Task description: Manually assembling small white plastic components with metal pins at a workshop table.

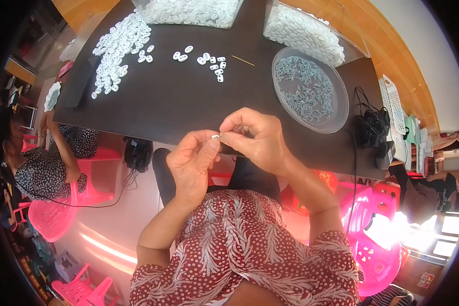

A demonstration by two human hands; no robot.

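At the near edge of the dark table (163,97), my left hand (191,163) pinches a small white plastic piece (215,136) between thumb and fingertips. My right hand (257,135) meets it from the other side, its thumb and fingers pinched together right beside the piece. Whatever those right fingertips may hold is hidden. Beyond my hands lie several loose white pieces (219,72), some oval and some squarish, with dark holes in them. A thin brass-coloured rod (243,60) rests just right of these.
A round clear tub (342,109) of small grey screw-like parts stands at right. Two clear bins (233,20) (359,43) of white pieces stand at the back. A heap of white ovals (118,46) spreads at left. Black cables (372,122) lie at the right edge. Another person (51,168) sits at left.
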